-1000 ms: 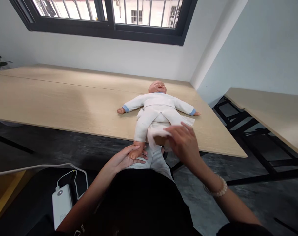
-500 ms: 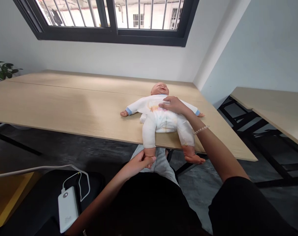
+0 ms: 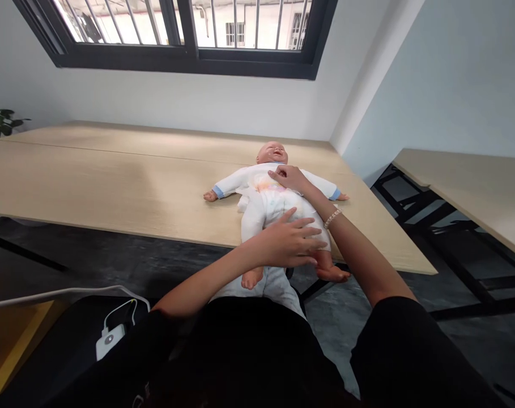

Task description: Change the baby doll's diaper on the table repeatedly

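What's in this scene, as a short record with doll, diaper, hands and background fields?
Doll: face up on the table, feet past its edge
Diaper: between the doll's legs, up over its belly
Left hand: spread over the diaper; contact unclear
Right hand: curled near the diaper's top
Background: barred window, plant at left

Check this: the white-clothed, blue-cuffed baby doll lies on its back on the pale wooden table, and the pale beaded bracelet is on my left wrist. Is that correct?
Wrong wrist: the head view shows the bracelet on the wrist of your right hand. The doll does lie on its back on the table.
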`<state>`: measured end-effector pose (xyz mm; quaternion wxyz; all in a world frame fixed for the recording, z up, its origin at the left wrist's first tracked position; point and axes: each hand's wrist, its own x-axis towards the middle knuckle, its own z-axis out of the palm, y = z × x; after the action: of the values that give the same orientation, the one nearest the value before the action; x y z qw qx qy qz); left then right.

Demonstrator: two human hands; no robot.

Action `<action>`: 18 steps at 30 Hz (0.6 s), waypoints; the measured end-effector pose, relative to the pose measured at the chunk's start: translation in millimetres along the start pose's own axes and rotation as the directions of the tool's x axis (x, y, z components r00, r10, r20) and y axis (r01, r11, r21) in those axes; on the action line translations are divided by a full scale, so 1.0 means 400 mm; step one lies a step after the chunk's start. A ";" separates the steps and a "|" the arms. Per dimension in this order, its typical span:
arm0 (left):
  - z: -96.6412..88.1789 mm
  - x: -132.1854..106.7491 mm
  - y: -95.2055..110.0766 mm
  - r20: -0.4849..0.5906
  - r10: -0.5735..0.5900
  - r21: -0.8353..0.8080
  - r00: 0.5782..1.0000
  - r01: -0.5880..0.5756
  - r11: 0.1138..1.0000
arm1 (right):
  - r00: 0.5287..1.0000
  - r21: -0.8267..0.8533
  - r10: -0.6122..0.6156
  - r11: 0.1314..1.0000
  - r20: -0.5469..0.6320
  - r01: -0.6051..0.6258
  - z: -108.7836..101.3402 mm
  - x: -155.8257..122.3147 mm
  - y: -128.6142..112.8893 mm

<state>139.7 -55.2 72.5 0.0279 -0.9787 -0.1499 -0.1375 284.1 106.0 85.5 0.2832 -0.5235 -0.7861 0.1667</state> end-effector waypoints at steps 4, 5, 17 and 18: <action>0.019 0.041 -0.074 0.114 -0.044 0.007 0.992 0.044 0.999 | 0.996 0.197 0.007 0.980 -0.090 0.011 0.010 -0.001 0.035; 0.018 0.047 -0.092 0.128 -0.055 0.009 0.990 0.054 0.998 | 0.993 0.275 0.018 0.961 -0.113 0.014 0.012 -0.003 0.044; -0.035 0.135 -0.295 0.251 -0.195 -0.256 0.948 0.259 0.931 | 0.889 0.549 0.330 0.828 -0.318 -0.111 -0.034 -0.101 0.156; -0.034 0.140 -0.305 0.253 -0.189 -0.279 0.949 0.258 0.925 | 0.877 0.516 0.350 0.844 -0.329 -0.143 -0.039 -0.120 0.171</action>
<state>150.8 75.9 102.8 -0.1582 -0.9564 -0.2399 -0.0517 357.7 88.6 46.5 0.5372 -0.5591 -0.5674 0.2771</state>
